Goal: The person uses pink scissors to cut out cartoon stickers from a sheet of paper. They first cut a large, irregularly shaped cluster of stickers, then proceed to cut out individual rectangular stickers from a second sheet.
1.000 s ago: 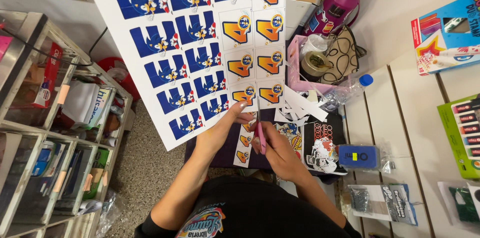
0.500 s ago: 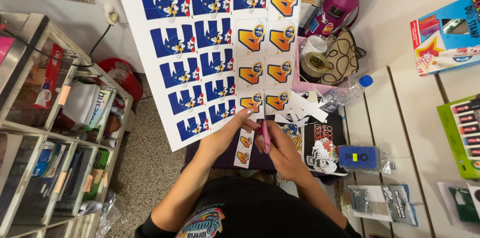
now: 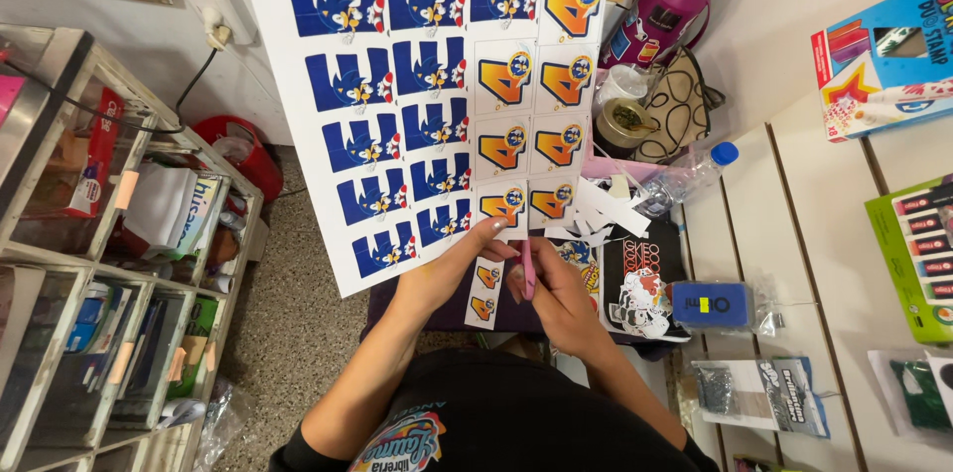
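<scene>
Left hand: the left hand (image 3: pixel 452 273) grips the bottom edge of the sticker sheet (image 3: pixel 427 105) with fingers closed on it, thumb on the printed side.
Right hand: the right hand (image 3: pixel 556 298) is closed around pink scissors (image 3: pixel 527 269), which point up to the lower edge of the sheet.
Sticker sheet: a big white sheet held up in front of the person, tilted a little; blue cartoon pictures fill the left columns, orange number shapes the right columns. A narrow strip (image 3: pixel 484 291) with two orange shapes hangs down between the two hands; I cannot tell if it is fully cut off.
Paper scraps: white cut pieces (image 3: pixel 601 214) lie just beside the sheet's lower right corner.
Right side: a purple bottle (image 3: pixel 663 5), a roll of tape (image 3: pixel 623 123), a clear bottle with blue cap (image 3: pixel 690 174) and a blue box (image 3: pixel 710 303).
Left side: a glass shelf (image 3: pixel 89 264) full of small goods.
</scene>
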